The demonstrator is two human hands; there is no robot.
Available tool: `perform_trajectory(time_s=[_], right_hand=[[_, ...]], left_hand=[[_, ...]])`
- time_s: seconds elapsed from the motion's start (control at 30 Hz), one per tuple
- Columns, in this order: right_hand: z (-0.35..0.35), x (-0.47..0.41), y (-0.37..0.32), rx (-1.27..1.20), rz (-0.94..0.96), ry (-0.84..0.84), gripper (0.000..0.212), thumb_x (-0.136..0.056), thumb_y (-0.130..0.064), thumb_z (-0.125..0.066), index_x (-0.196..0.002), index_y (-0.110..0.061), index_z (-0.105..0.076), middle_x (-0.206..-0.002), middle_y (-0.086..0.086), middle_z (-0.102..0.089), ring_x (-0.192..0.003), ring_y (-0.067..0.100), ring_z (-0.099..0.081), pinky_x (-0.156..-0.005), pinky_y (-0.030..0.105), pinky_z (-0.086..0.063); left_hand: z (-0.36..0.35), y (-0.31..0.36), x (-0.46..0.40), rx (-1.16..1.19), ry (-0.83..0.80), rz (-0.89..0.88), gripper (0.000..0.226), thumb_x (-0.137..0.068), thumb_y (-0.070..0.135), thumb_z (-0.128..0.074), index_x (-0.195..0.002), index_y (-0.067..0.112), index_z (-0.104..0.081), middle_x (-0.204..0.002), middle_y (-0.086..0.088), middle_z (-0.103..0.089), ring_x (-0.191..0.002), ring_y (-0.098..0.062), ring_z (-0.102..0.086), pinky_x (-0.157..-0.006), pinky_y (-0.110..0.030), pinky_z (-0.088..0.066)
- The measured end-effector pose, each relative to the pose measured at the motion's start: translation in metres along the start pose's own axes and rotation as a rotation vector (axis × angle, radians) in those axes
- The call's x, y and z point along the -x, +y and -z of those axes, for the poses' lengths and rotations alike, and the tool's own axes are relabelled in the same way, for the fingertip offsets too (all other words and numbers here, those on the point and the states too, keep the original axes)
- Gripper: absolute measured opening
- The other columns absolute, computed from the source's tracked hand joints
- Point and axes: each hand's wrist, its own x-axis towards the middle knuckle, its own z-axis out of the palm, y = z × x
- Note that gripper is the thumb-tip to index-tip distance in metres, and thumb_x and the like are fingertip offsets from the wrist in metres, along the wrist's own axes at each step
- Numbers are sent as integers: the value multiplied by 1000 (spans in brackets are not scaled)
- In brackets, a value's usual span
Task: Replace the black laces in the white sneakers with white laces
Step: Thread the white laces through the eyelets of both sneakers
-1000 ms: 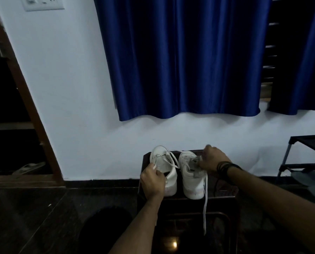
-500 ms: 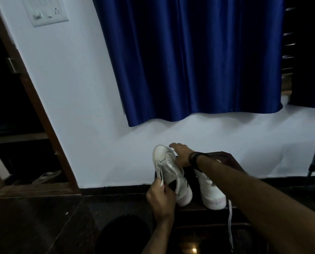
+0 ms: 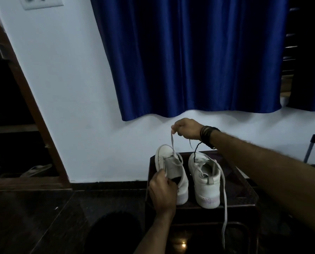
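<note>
Two white leather sneakers stand side by side on a dark brown surface [image 3: 244,182], heels toward the camera, toes toward the wall. The left white sneaker [image 3: 172,173] is tipped up a little, its flat white lace [image 3: 172,143] running taut from the eyelets straight up to the right hand [image 3: 187,128], and that hand is raised well above the shoe, its fingers curled and pinching the lace near its end. A loose tip of lace hangs just below the fist. Down at the shoe, the left hand [image 3: 162,194] grips the near side of the collar, fingers wrapped round the other strand of the same white lace at the top eyelets. The right white sneaker [image 3: 205,180] sits flat just beside it, touching neither hand; its long white lace [image 3: 224,204] trails out over the heel and drops off the front edge of the surface. A thin black cord [image 3: 196,151] hangs from the stack of dark bands [image 3: 208,135] on the right wrist, dangling over that shoe's toe. Behind, a pale white wall [image 3: 70,88], a glossy deep-blue curtain [image 3: 189,57] ending above the shoes, a brown wooden door frame [image 3: 30,101] at left, and dark polished floor [image 3: 34,217] below.
</note>
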Motion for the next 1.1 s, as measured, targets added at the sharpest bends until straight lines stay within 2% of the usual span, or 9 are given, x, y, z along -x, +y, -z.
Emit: perform_trajectory(time_s=[0.1, 0.33, 0.53, 0.67, 0.8, 0.9, 0.97, 1.07, 1.1], right_hand=[[7, 5, -13, -200, 31, 54, 29, -102, -25, -47, -80, -17, -65, -78, -1, -54, -64, 13, -44, -57, 21, -40], [45, 20, -72, -533, 244, 90, 32, -107, -26, -39, -82, -16, -56, -59, -6, -33, -49, 6, -24, -46, 19, -20], [47, 21, -71, -515, 248, 70, 32, -106, -29, -40, -85, -16, -59, -56, -9, -39, -45, 5, -26, -41, 16, -21], [34, 29, -58, -331, 137, 13, 33, -104, -32, -46, -96, -10, -69, -60, -8, -45, -46, 5, -30, -43, 18, -23], [30, 41, -40, -237, 68, -105, 26, -100, -28, -54, -101, -10, -72, -67, -5, -49, -51, 7, -33, -46, 19, -25], [43, 44, -35, -244, 6, -68, 22, -98, -24, -58, -104, -8, -72, -70, -4, -52, -54, 7, -35, -46, 18, -28], [55, 45, -34, -285, -36, -18, 21, -97, -24, -60, -106, -8, -71, -73, -3, -53, -53, 7, -36, -47, 18, -29], [74, 48, -38, -385, -62, 56, 22, -95, -23, -61, -109, -7, -69, -76, -2, -56, -51, 7, -35, -48, 20, -28], [79, 49, -40, -392, -66, 74, 23, -95, -23, -61, -110, -7, -68, -77, -2, -58, -51, 8, -37, -49, 21, -28]], left_hand=[[1, 4, 0, -33, -18, -7, 21, -68, -13, -57, -77, 4, -66, -70, -13, -65, -63, -34, -63, -52, -30, -42], [-1, 6, -1, -86, -44, -7, 25, -69, -13, -59, -85, 1, -71, -78, -17, -69, -72, -39, -67, -56, -37, -51], [0, 8, -1, -76, -37, 10, 27, -70, -12, -58, -88, 2, -72, -82, -18, -71, -77, -41, -68, -61, -39, -53], [-3, 9, -6, -119, -82, 58, 30, -76, -6, -56, -98, 4, -73, -89, -19, -71, -85, -41, -67, -69, -42, -54], [5, 13, -25, -104, -290, 158, 24, -84, 8, -57, -105, 6, -69, -102, -16, -70, -99, -36, -65, -74, -34, -49], [21, 25, -51, 31, -419, 352, 15, -82, 28, -72, -86, 13, -68, -97, -11, -71, -86, -27, -65, -66, -26, -47], [36, 37, -73, 146, -417, 434, 31, -83, 38, -76, -70, 16, -58, -86, -7, -67, -69, -18, -58, -61, -25, -45], [63, 61, -112, 252, -395, 475, 36, -85, 45, -74, -85, 12, -60, -92, -8, -63, -78, -21, -60, -76, -33, -53], [72, 68, -124, 287, -390, 471, 39, -86, 47, -72, -95, 10, -63, -93, -10, -62, -75, -22, -60, -68, -32, -54]])
